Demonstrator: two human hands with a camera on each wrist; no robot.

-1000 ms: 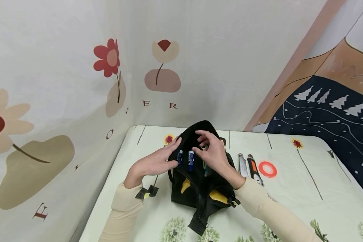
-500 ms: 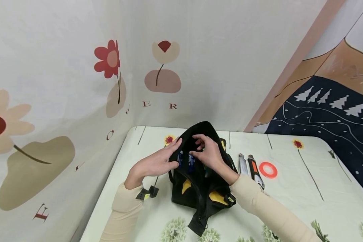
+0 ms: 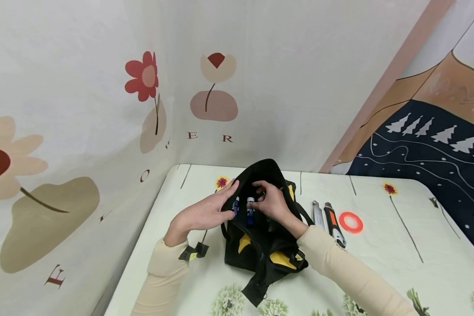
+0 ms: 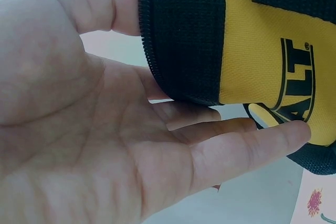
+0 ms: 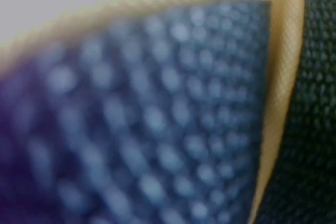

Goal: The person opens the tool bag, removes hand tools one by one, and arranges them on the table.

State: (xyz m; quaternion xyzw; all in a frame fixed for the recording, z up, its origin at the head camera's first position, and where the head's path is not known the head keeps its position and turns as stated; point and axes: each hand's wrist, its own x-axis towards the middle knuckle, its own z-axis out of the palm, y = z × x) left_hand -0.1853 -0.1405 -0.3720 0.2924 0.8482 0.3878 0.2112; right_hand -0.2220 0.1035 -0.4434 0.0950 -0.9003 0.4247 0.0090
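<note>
A black and yellow tool bag [image 3: 237,252] stands unzipped on the table; its yellow side [image 4: 257,56] shows in the left wrist view. My left hand [image 3: 207,211] grips the bag's left rim, thumb inside and fingers along the outer wall. My right hand [image 3: 272,202] reaches into the mouth, fingers loosely bent, thumb and index finger apart with nothing visible between them. Its thumb overlaps a blue tube with a white cap [image 3: 250,215] in the head view. A second blue tube [image 3: 235,206] stands beside my left thumb. Only blurred fabric [image 5: 173,103] fills the right wrist view.
Right of the bag lie a folding saw blade [image 3: 317,214], a black and orange utility knife [image 3: 333,224] and an orange ring [image 3: 350,222]. A black strap [image 3: 256,289] hangs toward the table's front. Printed cloth walls stand behind and at left.
My right hand has moved down and slightly left, deeper into the bag toward the blue tube. My left hand keeps its grip on the rim, and the front strap has shifted slightly.
</note>
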